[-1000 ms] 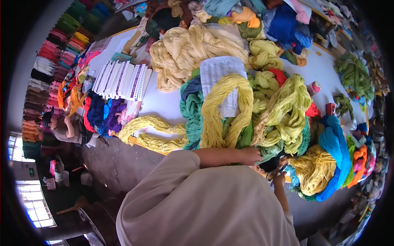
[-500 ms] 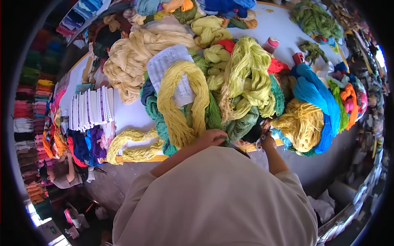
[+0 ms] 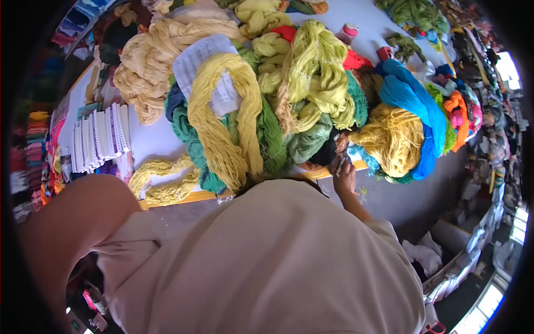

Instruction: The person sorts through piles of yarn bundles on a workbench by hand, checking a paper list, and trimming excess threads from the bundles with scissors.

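Note:
My right hand point(image 3: 345, 173) is at the table's front edge, fingers curled in beside a small brownish tangle of yarn point(image 3: 340, 146). What the fingers hold is too small and shadowed to make out. Just right of it lies a golden-yellow yarn skein point(image 3: 392, 136), and to the left a grey-green skein point(image 3: 308, 142). My left arm point(image 3: 83, 217) is bent up at the far left, its hand out of view. In front of my body a pale yellow skein point(image 3: 203, 122) loops over a printed paper sheet point(image 3: 194, 61). A lime-green skein point(image 3: 317, 72) is heaped beside it.
On the white table point(image 3: 147, 133) are a cream yarn pile point(image 3: 144, 61), a row of white booklets point(image 3: 100, 136) and a smaller yellow skein point(image 3: 167, 189). A bright blue skein point(image 3: 417, 106) hangs over the right edge. A pink cone point(image 3: 347, 32) stands farther back.
My left hand has left the skeins at the table edge and swung out of view to the left, its arm raised. My right hand stays by the brownish yarn. The view has shifted.

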Tool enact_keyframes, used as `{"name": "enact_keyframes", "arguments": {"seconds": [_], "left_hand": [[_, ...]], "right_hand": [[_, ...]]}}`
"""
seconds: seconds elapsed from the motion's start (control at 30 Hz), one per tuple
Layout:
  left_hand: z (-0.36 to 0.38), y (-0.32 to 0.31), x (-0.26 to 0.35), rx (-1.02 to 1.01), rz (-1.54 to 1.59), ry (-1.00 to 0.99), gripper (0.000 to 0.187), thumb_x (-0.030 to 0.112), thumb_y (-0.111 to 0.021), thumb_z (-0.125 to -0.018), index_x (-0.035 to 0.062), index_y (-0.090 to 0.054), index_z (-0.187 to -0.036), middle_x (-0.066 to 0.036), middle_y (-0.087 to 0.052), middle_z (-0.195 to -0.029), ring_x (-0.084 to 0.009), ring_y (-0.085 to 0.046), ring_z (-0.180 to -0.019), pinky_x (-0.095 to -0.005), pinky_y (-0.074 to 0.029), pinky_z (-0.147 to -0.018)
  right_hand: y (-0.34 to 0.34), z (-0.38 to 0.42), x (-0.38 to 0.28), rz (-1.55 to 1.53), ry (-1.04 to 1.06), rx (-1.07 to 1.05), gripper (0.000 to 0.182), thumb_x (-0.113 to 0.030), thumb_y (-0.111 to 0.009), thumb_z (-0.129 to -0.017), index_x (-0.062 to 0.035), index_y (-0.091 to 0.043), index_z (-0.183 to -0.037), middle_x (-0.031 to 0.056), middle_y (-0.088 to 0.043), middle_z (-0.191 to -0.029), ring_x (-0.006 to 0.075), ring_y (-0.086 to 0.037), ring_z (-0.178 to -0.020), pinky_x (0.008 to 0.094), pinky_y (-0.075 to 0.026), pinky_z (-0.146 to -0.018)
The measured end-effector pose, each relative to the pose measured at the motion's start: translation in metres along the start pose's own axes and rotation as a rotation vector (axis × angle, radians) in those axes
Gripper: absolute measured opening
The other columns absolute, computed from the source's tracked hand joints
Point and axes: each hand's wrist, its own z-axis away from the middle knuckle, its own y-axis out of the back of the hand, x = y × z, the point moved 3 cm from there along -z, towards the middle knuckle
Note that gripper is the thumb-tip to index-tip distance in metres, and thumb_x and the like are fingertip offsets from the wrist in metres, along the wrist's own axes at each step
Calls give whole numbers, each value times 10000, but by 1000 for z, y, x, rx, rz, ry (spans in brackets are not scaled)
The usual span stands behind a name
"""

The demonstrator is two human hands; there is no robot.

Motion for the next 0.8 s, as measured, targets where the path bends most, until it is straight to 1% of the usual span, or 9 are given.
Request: {"name": "enact_keyframes", "arguments": {"seconds": [0.03, 0.07, 0.13, 0.2, 0.3, 0.43, 0.5, 0.57, 0.8], "left_hand": [[-1, -2, 1, 9, 24, 2, 242, 162, -489, -1001, 15, -602, -1157, -154, -631, -1130, -208, -603, -1028, -325, -497, -851], [-2, -3, 2, 17, 46, 3, 246, 164, -490, -1000, 14, -599, -1162, -156, -628, -1136, -210, -603, -1033, -327, -496, -855], [-5, -5, 4, 31, 83, 5, 254, 168, -492, -998, 14, -592, -1173, -159, -622, -1148, -215, -601, -1042, -330, -495, -863], [-8, -7, 9, 41, 113, 9, 263, 172, -493, -995, 13, -586, -1183, -163, -616, -1160, -219, -600, -1051, -334, -493, -871], [-15, -7, 17, 43, 154, 14, 278, 178, -496, -992, 11, -576, -1199, -168, -607, -1178, -226, -598, -1065, -340, -491, -883], [-18, -9, 26, 70, 206, 17, 299, 186, -500, -987, 10, -563, -1220, -175, -595, -1202, -234, -595, -1083, -347, -487, -899], [-23, -15, 27, 84, 251, 7, 310, 190, -502, -985, 9, -556, -1231, -179, -588, -1214, -239, -593, -1092, -351, -486, -907], [-31, -20, 28, 92, 299, -10, 322, 194, -504, -983, 8, -550, -1242, -182, -582, -1226, -243, -592, -1101, -355, -484, -915], [-54, -6, 43, 114, 353, -64, 366, 207, -511, -975, 5, -526, -1279, -195, -561, -1268, -259, -586, -1132, -368, -478, -943]], "right_hand": [[3, 7, -3, 6, 34, 59, 690, -227, -742, -809, -108, -423, -1410, 190, -463, -1343, 411, -505, -1223, 512, -458, -971], [7, 12, -5, -5, 17, 60, 725, -204, -755, -789, -122, -411, -1422, 172, -457, -1341, 390, -470, -1259, 493, -446, -988], [11, 22, -9, -17, 9, 73, 781, -175, -769, -772, -141, -377, -1447, 142, -413, -1383, 365, -431, -1300, 494, -422, -1005], [11, 29, -10, -45, -5, 72, 789, -175, -770, -773, -142, -368, -1451, 137, -406, -1390, 363, -424, -1308, 498, -412, -1012], [13, 46, -8, -68, -38, 93, 796, -171, -772, -770, -146, -361, -1452, 140, -413, -1388, 358, -423, -1310, 500, -409, -1019], [-1, 65, 12, -121, -45, 117, 804, -153, -781, -758, -129, -354, -1439, 173, -426, -1349, 385, -444, -1279, 509, -424, -1010], [1, 80, 12, -108, -57, 133, 811, -146, -786, -743, -109, -351, -1426, 189, -439, -1321, 408, -470, -1237, 490, -436, -1006], [-5, 91, 17, -129, -75, 120, 806, -143, -777, -747, -105, -350, -1429, 202, -447, -1304, 412, -457, -1248, 489, -427, -1022], [-1, 114, 7, -133, -148, 71, 791, -131, -763, -762, -124, -349, -1436, 190, -416, -1353, 398, -440, -1281, 496, -422, -1028]]}}
